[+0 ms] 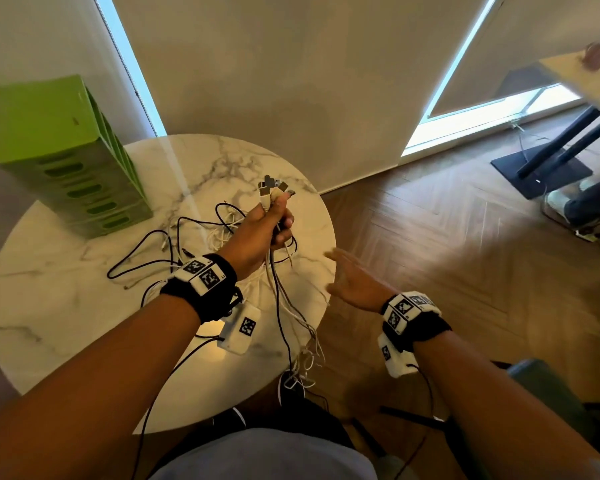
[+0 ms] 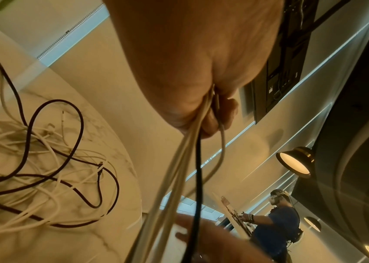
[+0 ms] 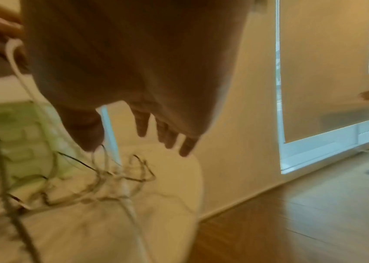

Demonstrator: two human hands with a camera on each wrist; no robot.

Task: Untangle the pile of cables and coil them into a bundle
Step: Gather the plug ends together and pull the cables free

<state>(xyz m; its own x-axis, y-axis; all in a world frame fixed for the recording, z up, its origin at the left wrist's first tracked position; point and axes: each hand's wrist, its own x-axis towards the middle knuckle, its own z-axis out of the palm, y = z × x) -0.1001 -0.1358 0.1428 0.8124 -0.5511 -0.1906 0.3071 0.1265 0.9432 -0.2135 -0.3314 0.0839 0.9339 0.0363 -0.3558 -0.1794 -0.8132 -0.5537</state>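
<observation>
My left hand [image 1: 269, 225] is raised over the round marble table [image 1: 66, 306] and grips several white and black cables [image 1: 284, 306] near their plug ends [image 1: 274, 188], which stick up above the fist. The strands hang down past the table's front edge. In the left wrist view the held cables [image 2: 192, 160] run from the fist [image 2: 212, 113] toward the camera. More cables lie tangled in a pile [image 1: 174, 244] on the table, also seen as the pile [image 2: 43, 169]. My right hand [image 1: 350, 278] hovers at the table's right edge, fingers straight and spread, holding nothing; its fingers [image 3: 167, 135] are blurred.
A tall green slotted organizer [image 1: 66, 157] stands at the table's back left. Wood floor [image 1: 465, 254] lies to the right. Another person [image 2: 278, 222] works at a second table [image 1: 582, 74] at the far right. My shoe [image 1: 291, 389] is below the table's edge.
</observation>
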